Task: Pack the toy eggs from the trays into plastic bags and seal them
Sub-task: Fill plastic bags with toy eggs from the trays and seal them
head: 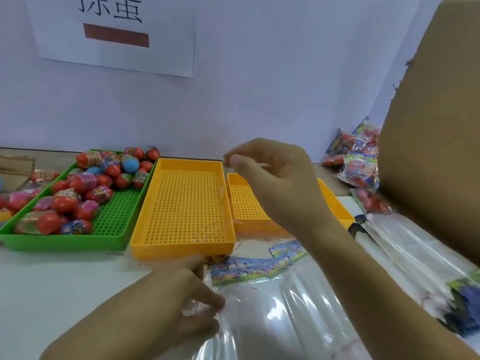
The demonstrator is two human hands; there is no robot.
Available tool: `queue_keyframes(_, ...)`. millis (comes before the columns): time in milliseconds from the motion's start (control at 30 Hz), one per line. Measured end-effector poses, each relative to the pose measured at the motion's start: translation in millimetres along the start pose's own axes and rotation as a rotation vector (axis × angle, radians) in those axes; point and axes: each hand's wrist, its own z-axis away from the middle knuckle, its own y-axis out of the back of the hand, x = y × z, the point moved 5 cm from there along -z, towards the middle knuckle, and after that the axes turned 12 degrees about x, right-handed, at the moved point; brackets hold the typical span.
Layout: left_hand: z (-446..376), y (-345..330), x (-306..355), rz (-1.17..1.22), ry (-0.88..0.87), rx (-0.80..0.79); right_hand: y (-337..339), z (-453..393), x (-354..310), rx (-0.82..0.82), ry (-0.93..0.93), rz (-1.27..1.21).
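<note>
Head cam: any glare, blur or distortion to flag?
Head view: white glare streaks on the clear plastic bags; left hand and right hand are motion-soft; wide-angle bends the cardboard box edge and table line; toy eggs in the green tray are soft but readable.

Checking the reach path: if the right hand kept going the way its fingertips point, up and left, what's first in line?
Probably nothing: past the right hand only the wall shows; the yellow tray lies lower. Depth unclear.
</note>
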Motion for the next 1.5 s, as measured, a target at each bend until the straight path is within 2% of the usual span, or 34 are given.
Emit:
queue_keyframes(33, 4.5, 7.7, 11.9, 0.106, -0.017, 0.051, 0.2, 10.1, 4.9, 0.034, -0.056, -0.067)
queue_keyframes(67, -5.3, 17.5, 8.1, 0.092, 0.053, 0.098, -0.1, 19.8, 12.3, 0.059, -0.111, -0.116)
queue_keyframes(200, 0.0, 24.2, 20.3, 0.18, -0.049, 0.239, 7.1, 43.0, 42.4, 0.159, -0.213, -0.127)
queue_keyframes(300, -2.9, 16.0, 45.0, 0.233, -0.121, 0.13, 17.9, 42.9, 56.0, 0.195, -0.238, -0.146)
queue_keyframes(433, -4.6, -6.0, 50.9, 0.143, -0.134, -0.015, 26.2, 41.2, 62.6, 0.23, -0.27, -0.207)
queue_keyframes(600, -6.0, -0.3, 54.0, 0.155, -0.138, 0.035, 29.2, 40.7, 63.1, 0.266, -0.267, -0.24)
queue_keyframes(667, -5.9, 5.8, 52.7, 0.284, -0.11, 0.106, 29.3, 40.5, 64.0, 0.268, -0.287, -0.253)
queue_keyframes(767, -7.6, 29.2, 44.5, 0.747, 0.027, 0.372, 28.5, 38.7, 65.3, 0.248, -0.395, -0.372)
queue_keyframes(867, -7.0, 42.1, 26.1, 1.152, 0.267, 0.573, 17.0, 38.0, 63.6, 0.02, -0.563, -0.599)
queue_keyframes(933, -5.6, 42.0, 18.9, 1.279, 0.408, 0.607, 6.5, 43.0, 58.7, -0.158, -0.571, -0.577)
queue_keyframes(1000, -8.1, 40.3, 19.4, 1.36, 0.476, 0.602, -1.4, 50.0, 53.9, -0.255, -0.49, -0.472)
queue_keyframes(1133, -12.2, 36.8, 17.6, 1.515, 0.595, 0.644, -5.7, 57.8, 52.2, -0.243, -0.437, -0.415)
queue_keyframes(1200, -12.8, 39.4, 19.3, 1.655, 0.523, 0.601, -5.5, 58.7, 54.6, -0.237, -0.454, -0.406)
queue_keyframes(1267, -11.0, 44.2, 19.7, 1.644, 0.451, 0.611, -6.6, 59.3, 54.3, -0.243, -0.461, -0.396)
queue_keyframes(1400, -8.3, 50.1, 11.3, 1.373, 0.44, 0.812, -9.9, 61.4, 52.1, -0.273, -0.463, -0.387)
queue_keyframes(1500, -4.6, 52.5, 8.8, 1.261, 0.41, 0.883, -11.9, 62.5, 49.7, -0.293, -0.467, -0.439)
